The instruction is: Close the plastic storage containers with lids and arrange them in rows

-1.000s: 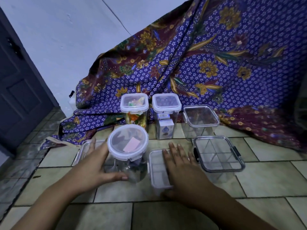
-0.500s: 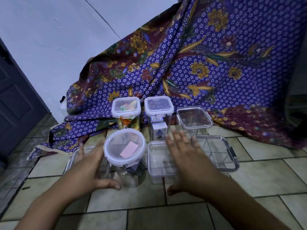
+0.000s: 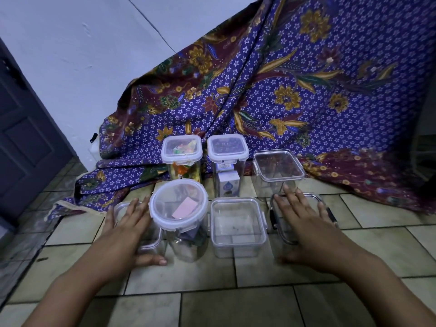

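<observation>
All seven clear plastic containers seem lidded, two rows nearly formed around round white-lidded jar (image 3: 179,204); outer boxes steadied by spread left hand (image 3: 125,232) and spread right hand (image 3: 304,223)

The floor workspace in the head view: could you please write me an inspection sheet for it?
Surface: tiled floor, bare in front.
Job's things: seven lidded clear containers in two rows; back row of three, front row includes round container and square container.
Clutter: nothing seen.
Grippers: left hand flat on the leftmost container; right hand flat on the dark-rimmed container.
Cables: nothing seen.
Surroundings: patterned cloth, white wall, dark door.
</observation>
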